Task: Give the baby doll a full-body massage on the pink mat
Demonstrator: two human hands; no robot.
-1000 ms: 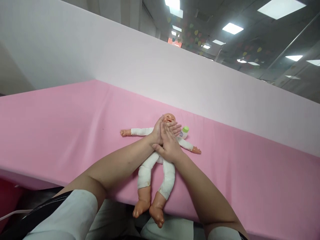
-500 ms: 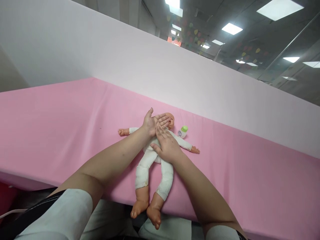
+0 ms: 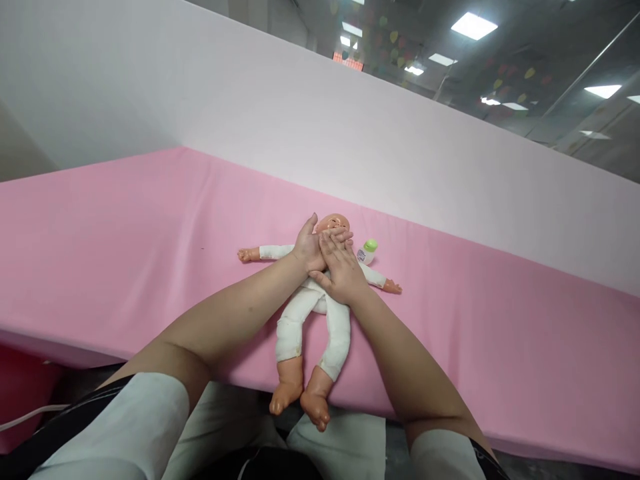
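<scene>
A baby doll (image 3: 340, 330) with a white cloth body lies on its back on the pink-covered table (image 3: 500, 333), feet toward me and over the near edge. Above its chest, my left hand (image 3: 311, 252) is turned palm up with the fingers stretched out. My right hand (image 3: 343, 273) lies flat across the left palm and fingers, its own fingers straight. The two hands hide the doll's upper body and the lower part of its face. Near the doll's arm on the right stands a small bottle (image 3: 367, 251) with a green cap.
Along the far side of the table runs a white wall panel (image 3: 350, 133), with glass and ceiling lights above it. A red object (image 3: 25, 387) and a white cable (image 3: 35, 417) are at the lower left, below the table edge.
My right hand has slid up along the left palm toward the fingertips. More of the doll's head shows now above my hands. The view has tilted slightly down.
</scene>
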